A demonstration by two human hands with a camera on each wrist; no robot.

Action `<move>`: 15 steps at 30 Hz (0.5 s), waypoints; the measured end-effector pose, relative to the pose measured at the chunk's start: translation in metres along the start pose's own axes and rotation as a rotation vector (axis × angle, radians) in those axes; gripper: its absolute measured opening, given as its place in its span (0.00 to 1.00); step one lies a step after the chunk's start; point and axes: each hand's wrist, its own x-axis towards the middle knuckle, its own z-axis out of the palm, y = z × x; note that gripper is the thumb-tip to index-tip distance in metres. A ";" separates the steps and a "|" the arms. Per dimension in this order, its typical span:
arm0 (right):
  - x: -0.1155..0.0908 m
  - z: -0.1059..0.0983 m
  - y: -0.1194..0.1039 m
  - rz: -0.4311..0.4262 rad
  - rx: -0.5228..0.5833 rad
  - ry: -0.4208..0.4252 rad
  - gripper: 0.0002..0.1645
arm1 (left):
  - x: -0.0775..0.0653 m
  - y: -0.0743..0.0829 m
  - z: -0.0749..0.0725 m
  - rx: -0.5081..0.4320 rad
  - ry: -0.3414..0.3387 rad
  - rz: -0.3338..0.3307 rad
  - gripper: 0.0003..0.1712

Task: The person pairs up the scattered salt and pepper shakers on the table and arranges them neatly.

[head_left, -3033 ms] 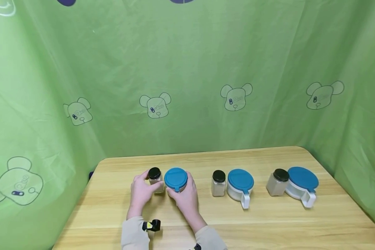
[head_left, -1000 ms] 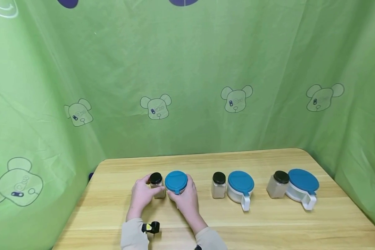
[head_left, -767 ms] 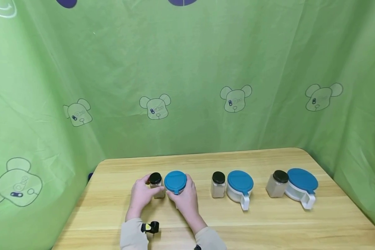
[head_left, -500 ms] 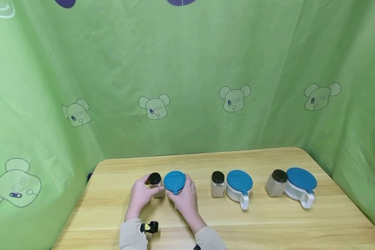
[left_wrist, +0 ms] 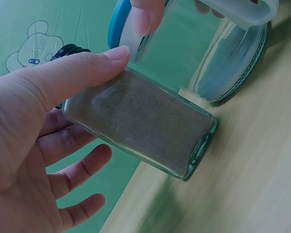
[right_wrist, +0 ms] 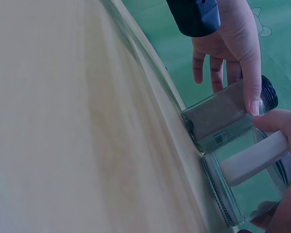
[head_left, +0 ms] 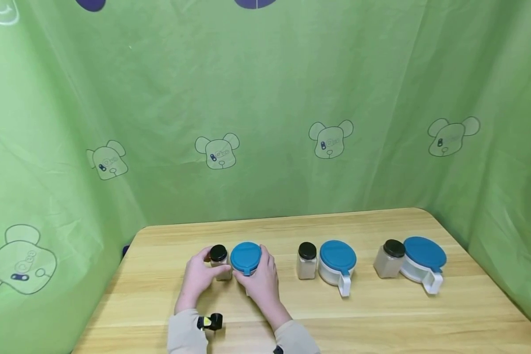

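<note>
In the head view, my left hand (head_left: 199,276) holds a square glass jar (head_left: 222,273) with a black lid at the table's left part. The left wrist view shows greyish powder inside this jar (left_wrist: 145,119); thumb and fingers grip it near its neck. Just right of it, my right hand (head_left: 264,285) grips a round clear glass jar with a blue lid (head_left: 245,256) and a white handle (right_wrist: 254,159). Both jars stand upright side by side, seeming to meet at their bases in the right wrist view. Some of my right fingers are hidden behind the round jar.
Two similar pairs stand to the right on the wooden table (head_left: 358,324): a black-lidded jar (head_left: 307,266) beside a blue-lidded jar (head_left: 338,255), then another black-lidded jar (head_left: 388,263) beside a blue-lidded jar (head_left: 425,253). A green curtain (head_left: 265,191) hangs behind.
Since the earliest frame, the square jar in my left hand has shifted slightly toward me and closer to the round jar. In the last second both hands keep their places.
</note>
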 end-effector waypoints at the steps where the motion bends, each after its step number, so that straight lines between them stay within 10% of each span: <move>1: 0.000 0.000 0.000 -0.001 0.000 -0.001 0.62 | 0.000 0.000 0.000 0.000 -0.002 0.000 0.39; 15: 0.000 0.000 0.000 -0.014 -0.004 -0.013 0.65 | -0.002 0.002 -0.001 0.005 -0.013 0.024 0.39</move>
